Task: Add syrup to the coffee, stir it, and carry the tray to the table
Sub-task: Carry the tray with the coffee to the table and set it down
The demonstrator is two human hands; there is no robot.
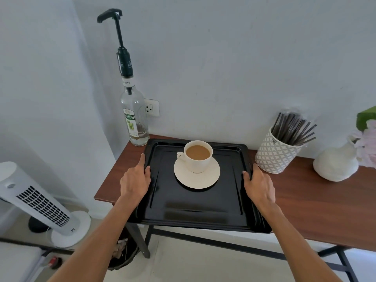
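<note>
A black tray lies on the brown table, its near edge past the table's front. On the tray's far half a white cup of milky coffee stands on a white saucer. My left hand grips the tray's left rim and my right hand grips the right rim, thumbs over the edge. A clear syrup bottle with a tall black pump stands at the table's back left corner, just beyond the tray.
A patterned white pot full of dark stirrers stands right of the tray. Further right, a white vase holds pink flowers. A white tower fan stands on the floor at left, a dark bin under the table corner.
</note>
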